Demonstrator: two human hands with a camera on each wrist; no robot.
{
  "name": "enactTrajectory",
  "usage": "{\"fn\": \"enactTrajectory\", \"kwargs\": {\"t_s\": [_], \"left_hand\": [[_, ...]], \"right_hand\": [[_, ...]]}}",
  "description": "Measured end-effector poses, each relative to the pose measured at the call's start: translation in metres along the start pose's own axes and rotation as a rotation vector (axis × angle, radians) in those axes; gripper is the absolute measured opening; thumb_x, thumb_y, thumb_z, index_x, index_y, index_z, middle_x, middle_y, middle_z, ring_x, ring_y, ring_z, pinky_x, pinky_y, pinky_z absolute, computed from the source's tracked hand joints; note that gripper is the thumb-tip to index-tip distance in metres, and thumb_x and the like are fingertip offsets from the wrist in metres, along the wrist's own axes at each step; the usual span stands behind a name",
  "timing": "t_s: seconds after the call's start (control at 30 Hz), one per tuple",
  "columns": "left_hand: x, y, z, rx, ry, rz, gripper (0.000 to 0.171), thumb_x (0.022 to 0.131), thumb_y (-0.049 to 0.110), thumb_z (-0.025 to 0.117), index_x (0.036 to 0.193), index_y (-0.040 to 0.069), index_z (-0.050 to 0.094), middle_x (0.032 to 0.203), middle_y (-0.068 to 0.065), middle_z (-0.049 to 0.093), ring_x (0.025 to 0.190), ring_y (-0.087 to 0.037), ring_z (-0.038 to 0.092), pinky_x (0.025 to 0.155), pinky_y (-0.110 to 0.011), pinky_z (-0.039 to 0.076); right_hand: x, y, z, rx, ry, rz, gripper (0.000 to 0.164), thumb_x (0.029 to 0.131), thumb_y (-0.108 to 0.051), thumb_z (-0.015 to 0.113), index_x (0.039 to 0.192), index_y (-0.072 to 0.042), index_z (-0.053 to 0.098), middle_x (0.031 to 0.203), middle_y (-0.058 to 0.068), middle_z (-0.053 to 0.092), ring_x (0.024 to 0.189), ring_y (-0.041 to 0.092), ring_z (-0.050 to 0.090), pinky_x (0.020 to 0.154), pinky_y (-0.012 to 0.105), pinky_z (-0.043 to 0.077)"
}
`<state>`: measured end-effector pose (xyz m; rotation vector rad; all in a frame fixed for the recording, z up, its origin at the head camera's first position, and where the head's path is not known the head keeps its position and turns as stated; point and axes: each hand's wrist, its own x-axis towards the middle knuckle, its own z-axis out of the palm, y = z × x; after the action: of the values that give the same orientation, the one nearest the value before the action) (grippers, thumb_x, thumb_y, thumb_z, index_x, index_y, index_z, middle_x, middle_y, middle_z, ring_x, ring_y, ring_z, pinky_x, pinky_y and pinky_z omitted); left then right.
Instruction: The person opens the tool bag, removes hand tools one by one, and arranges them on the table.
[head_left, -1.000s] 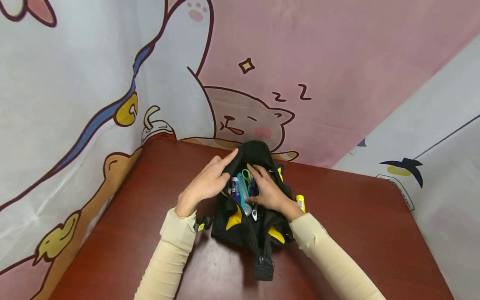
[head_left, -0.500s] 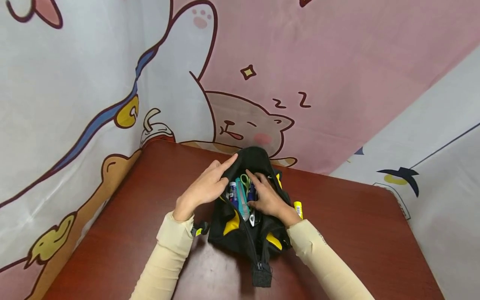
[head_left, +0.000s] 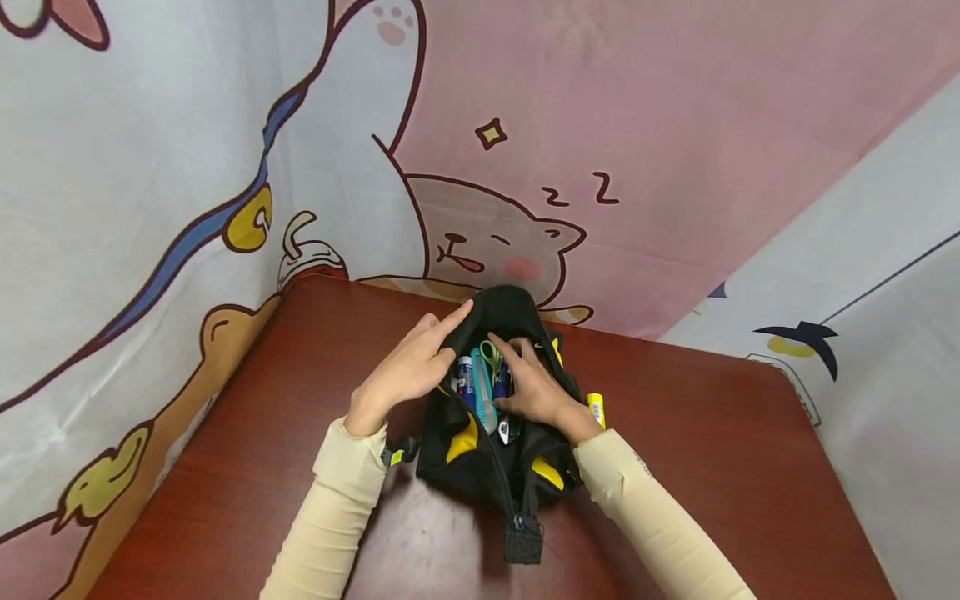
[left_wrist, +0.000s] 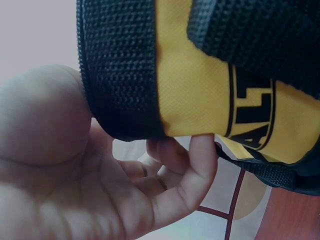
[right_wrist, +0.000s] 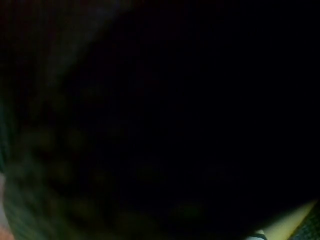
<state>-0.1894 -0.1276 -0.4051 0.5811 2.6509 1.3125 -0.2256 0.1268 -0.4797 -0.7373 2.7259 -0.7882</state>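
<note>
Fingers of the left hand curl against the open black-and-yellow zippered bag, holding its side, while the right hand sits inside, thumb and index finger wide apart (whether its hidden fingers grip anything, I cannot tell). Between the hands lie green-handled scissors, a teal utility knife and a blue tube with a white cap. The bag rests on a reddish-brown table, a yellow tube just beside it.

Right fingers inside the black bag
</note>
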Motion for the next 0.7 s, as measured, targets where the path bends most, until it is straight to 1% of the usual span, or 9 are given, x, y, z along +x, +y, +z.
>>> {"fn": "enactTrajectory", "kwargs": {"t_s": [0.1,0.3,0.43,0.57,0.7], "left_hand": [[0.000,0.000,0.000,-0.003,0.001,-0.001,0.073,0.111,0.006,0.049,0.178,0.020,0.027,0.110,-0.015,0.050,0.081,-0.025,0.043,0.077,-0.041,0.040],[0.001,0.001,0.001,-0.012,-0.003,-0.011,0.073,0.111,0.007,0.049,0.179,0.021,0.025,0.111,-0.015,0.050,0.080,-0.025,0.044,0.077,-0.040,0.041],[0.000,0.001,0.002,-0.019,-0.004,-0.014,0.073,0.111,0.007,0.050,0.179,0.021,0.025,0.112,-0.016,0.049,0.079,-0.025,0.044,0.076,-0.040,0.041],[0.000,0.003,0.002,-0.025,-0.005,-0.022,0.073,0.112,0.007,0.050,0.179,0.022,0.025,0.112,-0.016,0.049,0.078,-0.025,0.044,0.076,-0.040,0.041],[0.000,0.003,0.002,-0.028,-0.009,-0.025,0.073,0.112,0.008,0.049,0.179,0.023,0.024,0.113,-0.016,0.049,0.078,-0.025,0.044,0.076,-0.040,0.042]], "right_hand": [[0.000,0.000,-0.001,-0.011,0.006,-0.016,0.113,0.087,-0.006,0.095,0.178,-0.016,0.028,0.162,0.030,0.033,0.095,0.029,0.059,0.085,0.047,0.053],[-0.002,-0.004,-0.001,-0.046,0.031,-0.055,0.116,0.083,-0.008,0.098,0.177,-0.016,0.030,0.159,0.029,0.035,0.093,0.026,0.059,0.084,0.045,0.053],[-0.004,-0.006,-0.002,-0.057,0.043,-0.067,0.117,0.082,-0.008,0.099,0.177,-0.018,0.031,0.159,0.029,0.035,0.096,0.028,0.061,0.087,0.046,0.055],[-0.008,-0.010,-0.006,-0.065,0.054,-0.079,0.117,0.082,-0.009,0.100,0.177,-0.018,0.032,0.159,0.027,0.036,0.107,0.031,0.061,0.092,0.047,0.056],[-0.014,-0.019,-0.014,-0.042,0.064,-0.095,0.117,0.083,-0.008,0.099,0.178,-0.019,0.030,0.161,0.025,0.035,0.108,0.031,0.061,0.090,0.046,0.056]]}}
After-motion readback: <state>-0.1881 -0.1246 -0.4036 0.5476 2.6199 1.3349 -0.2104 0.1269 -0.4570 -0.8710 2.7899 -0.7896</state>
